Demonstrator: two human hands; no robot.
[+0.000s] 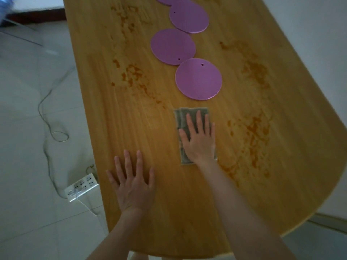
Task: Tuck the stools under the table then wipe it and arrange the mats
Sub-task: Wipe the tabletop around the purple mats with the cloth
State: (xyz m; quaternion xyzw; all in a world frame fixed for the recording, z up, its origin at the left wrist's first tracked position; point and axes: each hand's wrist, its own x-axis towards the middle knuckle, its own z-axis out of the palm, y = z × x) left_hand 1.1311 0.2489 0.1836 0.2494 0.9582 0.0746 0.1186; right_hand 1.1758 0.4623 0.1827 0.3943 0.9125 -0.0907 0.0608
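Pressing flat, fingers spread, with right grip (pixel 199 141) on folded cloth (pixel 181 119) at centre frame; bracing with left grip (pixel 133 182), splayed open, on table (pixel 169 212) lower left. Could shove nearest purple mat (pixel 198 79) just above, or smear orange stains (pixel 257 132) if wiped carelessly.

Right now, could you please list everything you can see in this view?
table: one, yellow wood, fills most of the view
mats: four, purple, round, in a row down the table's middle, farthest cut off by the frame
cloth: one, grey-green, folded, near the closest mat
stains: several patches, orange-brown, on both sides of the mats
power strip: one, white, on the floor left of the table
cable: at least one, grey, looping on the floor
left hand: flat on bare table
right hand: flat on the cloth
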